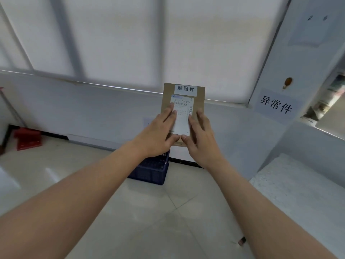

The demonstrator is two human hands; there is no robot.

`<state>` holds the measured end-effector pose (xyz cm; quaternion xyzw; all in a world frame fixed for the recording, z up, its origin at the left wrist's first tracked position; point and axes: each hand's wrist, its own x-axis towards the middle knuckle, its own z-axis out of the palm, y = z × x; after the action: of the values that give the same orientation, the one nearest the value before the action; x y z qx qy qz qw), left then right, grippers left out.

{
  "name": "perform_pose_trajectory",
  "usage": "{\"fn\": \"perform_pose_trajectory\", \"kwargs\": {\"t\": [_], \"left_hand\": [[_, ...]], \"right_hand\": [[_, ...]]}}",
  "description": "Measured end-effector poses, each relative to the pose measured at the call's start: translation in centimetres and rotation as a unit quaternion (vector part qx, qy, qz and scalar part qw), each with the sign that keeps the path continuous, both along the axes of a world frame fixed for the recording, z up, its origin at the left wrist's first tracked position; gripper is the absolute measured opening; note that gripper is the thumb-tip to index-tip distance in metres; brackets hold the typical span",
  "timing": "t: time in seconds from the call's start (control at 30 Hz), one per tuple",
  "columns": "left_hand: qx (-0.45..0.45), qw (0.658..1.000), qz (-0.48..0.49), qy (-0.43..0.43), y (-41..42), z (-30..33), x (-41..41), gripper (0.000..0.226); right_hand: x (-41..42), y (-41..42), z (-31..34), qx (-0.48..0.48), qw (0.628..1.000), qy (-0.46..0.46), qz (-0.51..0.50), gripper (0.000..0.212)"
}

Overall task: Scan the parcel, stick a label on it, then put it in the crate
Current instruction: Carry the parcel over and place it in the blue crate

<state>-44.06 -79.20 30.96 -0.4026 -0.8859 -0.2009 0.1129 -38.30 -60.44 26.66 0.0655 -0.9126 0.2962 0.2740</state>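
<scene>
Down at the bottom, pale floor tiles (168,212) and two bare forearms reaching out. Beyond them, left hand (158,131) and right hand (200,139) hold up a brown parcel (199,94), fingers (169,111) spread flat over its white shipping label (182,116), thumbs meeting at its lower edge. Beneath the hands, partly hidden by the left wrist, sits a dark blue crate (151,172). Farther left, a red thing lies against the wall (28,139).
</scene>
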Motion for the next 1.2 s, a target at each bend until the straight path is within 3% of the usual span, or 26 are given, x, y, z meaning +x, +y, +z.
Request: {"fn": "perform_pose_trajectory", "kwargs": {"t": [0.6,1.2], "left_hand": [[-0.032,0.996,0.054,-0.071,-6.5,-4.8,-24.5,0.086],[-0.085,0.984,-0.025,-0.152,-20.0,-12.5,-51.6,0.094]], "right_hand": [[-25.2,-5.7,-4.1,0.018,0.994,-0.090,0.052,0.070],[-48.1,-20.9,-12.2,-0.010,0.977,-0.208,-0.048,0.069]]}}
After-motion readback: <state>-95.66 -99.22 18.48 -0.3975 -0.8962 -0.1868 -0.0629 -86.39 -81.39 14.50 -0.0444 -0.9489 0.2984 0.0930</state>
